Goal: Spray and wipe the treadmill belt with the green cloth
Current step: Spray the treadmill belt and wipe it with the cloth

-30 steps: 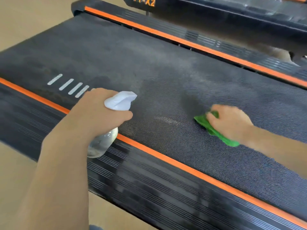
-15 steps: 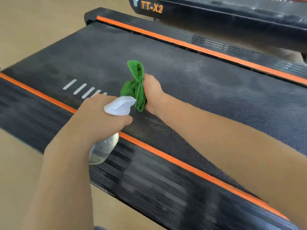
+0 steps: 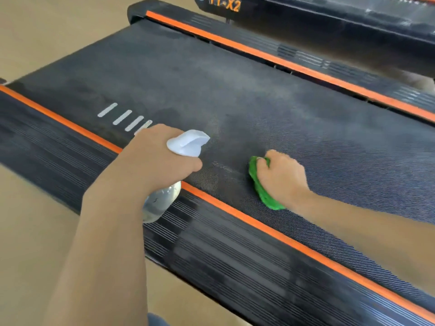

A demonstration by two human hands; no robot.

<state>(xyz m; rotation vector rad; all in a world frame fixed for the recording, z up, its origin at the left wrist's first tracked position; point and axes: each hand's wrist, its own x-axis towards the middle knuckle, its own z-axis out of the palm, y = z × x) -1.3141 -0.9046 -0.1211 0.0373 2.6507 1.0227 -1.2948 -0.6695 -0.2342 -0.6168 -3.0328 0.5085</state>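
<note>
On the woven black belt [image 3: 270,95] | right hand [image 3: 280,177] grips crumpled green cloth [image 3: 264,194] | left hand [image 3: 160,161] holds clear spray bottle [image 3: 162,201]

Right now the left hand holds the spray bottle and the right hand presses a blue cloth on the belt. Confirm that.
Not quite: the head view shows a green cloth, not blue. The left hand does hold the spray bottle, and the right hand presses the cloth on the belt.
</note>
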